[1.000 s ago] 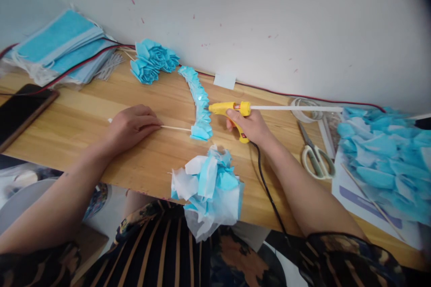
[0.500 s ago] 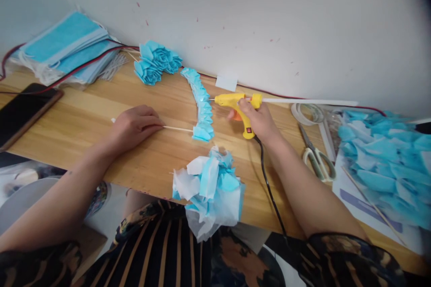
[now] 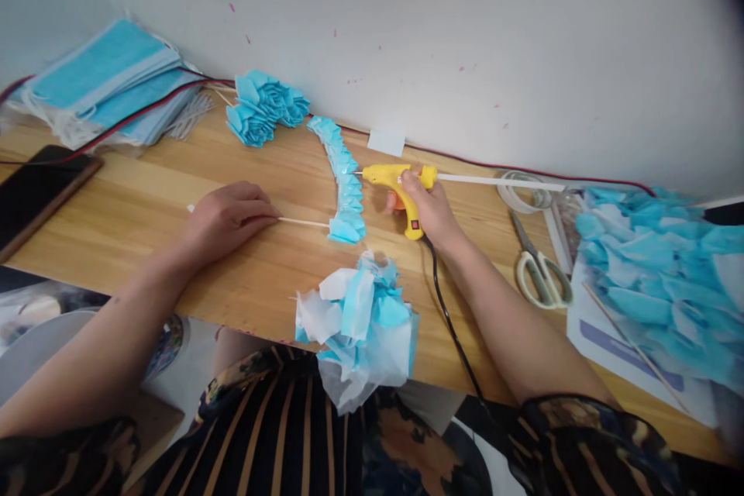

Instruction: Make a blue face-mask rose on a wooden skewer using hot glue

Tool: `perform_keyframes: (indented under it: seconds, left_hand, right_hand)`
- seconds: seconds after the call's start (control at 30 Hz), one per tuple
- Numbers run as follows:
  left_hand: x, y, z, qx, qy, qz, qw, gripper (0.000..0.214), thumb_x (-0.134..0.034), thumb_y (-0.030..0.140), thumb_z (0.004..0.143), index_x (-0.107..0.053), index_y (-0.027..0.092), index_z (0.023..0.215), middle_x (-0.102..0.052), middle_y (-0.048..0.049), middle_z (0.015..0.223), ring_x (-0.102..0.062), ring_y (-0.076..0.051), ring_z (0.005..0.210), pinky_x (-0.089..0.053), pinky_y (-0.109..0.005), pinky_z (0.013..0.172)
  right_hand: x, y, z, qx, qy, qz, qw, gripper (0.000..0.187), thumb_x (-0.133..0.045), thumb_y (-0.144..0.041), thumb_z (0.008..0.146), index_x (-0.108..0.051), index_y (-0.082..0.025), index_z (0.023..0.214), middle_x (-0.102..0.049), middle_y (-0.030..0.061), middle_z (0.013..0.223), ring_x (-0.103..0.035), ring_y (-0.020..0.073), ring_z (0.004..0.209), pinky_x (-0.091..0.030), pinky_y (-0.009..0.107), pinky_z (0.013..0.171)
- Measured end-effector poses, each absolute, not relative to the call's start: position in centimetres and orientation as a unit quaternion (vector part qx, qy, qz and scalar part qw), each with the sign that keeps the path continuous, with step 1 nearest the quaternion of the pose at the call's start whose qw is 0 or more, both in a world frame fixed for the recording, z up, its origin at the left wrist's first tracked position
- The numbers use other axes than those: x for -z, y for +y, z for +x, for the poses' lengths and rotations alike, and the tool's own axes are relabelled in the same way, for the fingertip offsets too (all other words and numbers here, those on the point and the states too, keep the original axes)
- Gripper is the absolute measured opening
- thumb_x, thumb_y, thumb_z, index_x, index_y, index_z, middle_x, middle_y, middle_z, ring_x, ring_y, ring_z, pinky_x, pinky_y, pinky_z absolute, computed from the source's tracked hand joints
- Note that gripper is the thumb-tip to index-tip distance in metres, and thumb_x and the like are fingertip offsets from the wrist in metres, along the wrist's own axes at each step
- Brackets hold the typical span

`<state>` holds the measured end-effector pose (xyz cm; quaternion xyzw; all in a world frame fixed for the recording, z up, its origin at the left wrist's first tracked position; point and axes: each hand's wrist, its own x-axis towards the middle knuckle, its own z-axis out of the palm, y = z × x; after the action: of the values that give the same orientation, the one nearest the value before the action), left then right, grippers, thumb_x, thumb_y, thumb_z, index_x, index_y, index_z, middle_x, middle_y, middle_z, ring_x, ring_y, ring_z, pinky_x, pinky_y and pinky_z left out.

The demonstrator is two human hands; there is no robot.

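My left hand (image 3: 235,218) is closed on a thin wooden stick (image 3: 305,222) that lies low over the table. The stick's far end meets the bottom of a curved, pleated blue strip (image 3: 349,198), which runs up toward the wall. In my right hand (image 3: 427,205) is a yellow hot glue gun (image 3: 389,174), a finger at its orange trigger. Its nozzle is at the strip's right edge, around mid-length, and shiny glue shows along the strip. A long white glue stick (image 3: 494,182) sticks out of the gun's back.
Blue ruffled flowers (image 3: 264,107) lie by the wall. Packed face masks (image 3: 110,70) and a phone (image 3: 43,190) are at left. Crumpled blue-white material (image 3: 363,325) sits at the front edge. Scissors (image 3: 540,271), a tape roll (image 3: 520,194) and blue petals (image 3: 668,271) are at right.
The glue gun has shifted slightly down along the strip's edge relative to the strip, its rear swinging left. My left hand keeps its hold on the stick. The whole view has drifted slightly.
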<state>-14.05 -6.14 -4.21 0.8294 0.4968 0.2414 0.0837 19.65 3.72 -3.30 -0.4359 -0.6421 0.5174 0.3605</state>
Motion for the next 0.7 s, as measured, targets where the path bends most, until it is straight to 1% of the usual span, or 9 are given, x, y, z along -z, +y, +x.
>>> perform_keyframes:
  seconds: [0.2,0.37,0.47,0.7]
  left_hand:
    - [3.87,-6.26,-13.90,-0.231,0.504,0.827,0.096,0.034,-0.050,0.039,0.104,-0.076,0.023,0.088,-0.073,-0.0064,0.094,-0.066,-0.020,0.087,-0.050,-0.030,0.080]
    - [4.03,-6.22,-13.97,-0.234,0.504,0.826,0.096,0.034,-0.050,0.040,0.104,-0.076,0.023,0.089,-0.073,-0.0064,0.093,-0.067,-0.020,0.087,-0.050,-0.030,0.080]
    - [4.15,-6.17,-14.04,-0.236,0.504,0.826,0.093,0.034,-0.050,0.040,0.104,-0.076,0.024,0.088,-0.073,-0.0064,0.093,-0.067,-0.020,0.087,-0.050,-0.030,0.080]
    - [4.10,-6.18,-14.00,-0.233,0.505,0.826,0.091,0.034,-0.050,0.039,0.103,-0.076,0.023,0.088,-0.073,-0.0065,0.093,-0.066,-0.020,0.087,-0.050,-0.030,0.080]
  right_hand:
    - [3.28,3.44,19.68,-0.513,-0.647,-0.436,0.357,0.068,-0.057,-0.087,0.081,-0.068,-0.022,0.067,-0.070,0.0041,0.065,-0.064,0.0167,0.061,-0.053,0.029,0.061]
    - [3.34,3.54,19.72,-0.517,-0.655,-0.426,0.350,0.070,-0.056,-0.089,0.079,-0.069,-0.021,0.066,-0.072,0.0057,0.068,-0.067,0.0185,0.065,-0.054,0.031,0.065]
    - [3.35,3.56,19.76,-0.517,-0.653,-0.436,0.342,0.071,-0.056,-0.090,0.078,-0.069,-0.021,0.066,-0.071,0.0058,0.068,-0.064,0.0179,0.062,-0.051,0.030,0.058]
    - [3.27,3.37,19.81,-0.520,-0.654,-0.432,0.340,0.067,-0.060,-0.085,0.080,-0.070,-0.021,0.067,-0.069,0.0047,0.066,-0.057,0.0146,0.058,-0.043,0.025,0.046]
